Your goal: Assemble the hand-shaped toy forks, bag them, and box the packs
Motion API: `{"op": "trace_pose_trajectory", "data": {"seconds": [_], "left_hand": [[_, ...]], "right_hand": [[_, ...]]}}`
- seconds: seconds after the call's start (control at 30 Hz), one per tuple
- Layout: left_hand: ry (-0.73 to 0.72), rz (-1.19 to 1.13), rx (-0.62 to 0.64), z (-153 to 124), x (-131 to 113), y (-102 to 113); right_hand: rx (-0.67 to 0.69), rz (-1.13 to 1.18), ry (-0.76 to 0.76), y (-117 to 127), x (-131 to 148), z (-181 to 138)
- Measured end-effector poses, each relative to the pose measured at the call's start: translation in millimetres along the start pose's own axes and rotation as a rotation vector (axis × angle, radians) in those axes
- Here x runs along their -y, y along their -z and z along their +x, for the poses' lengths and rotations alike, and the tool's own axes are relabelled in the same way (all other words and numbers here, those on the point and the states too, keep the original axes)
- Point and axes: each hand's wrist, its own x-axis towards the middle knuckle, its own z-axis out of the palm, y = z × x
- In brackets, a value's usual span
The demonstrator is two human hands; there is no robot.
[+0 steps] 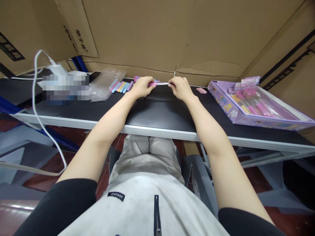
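Observation:
Both my hands rest on the far part of a black table [162, 114]. My left hand [142, 87] is closed round a thin pink pen [158, 84], and my right hand [180, 88] pinches its other, pale end. Just behind my left hand lie more pink and purple pens [136, 78], partly hidden by my fingers. Left of them a row of several pastel pens [121, 87] lies beside clear plastic bags [104, 86].
A purple stationery gift box [256, 106] with pink items stands at the right of the table. A small pink eraser [201, 90] lies near it. A white charger and cable [46, 68] sit at the left. Cardboard boxes [172, 36] wall the back.

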Motion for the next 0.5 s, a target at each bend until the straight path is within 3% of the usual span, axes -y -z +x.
{"op": "trace_pose_trajectory", "data": {"seconds": [0.5], "left_hand": [[0.003, 0.030, 0.053, 1.5, 1.7, -2.6]], "right_hand": [[0.029, -0.004, 0.013, -4.5, 7.0, -1.5]]}}
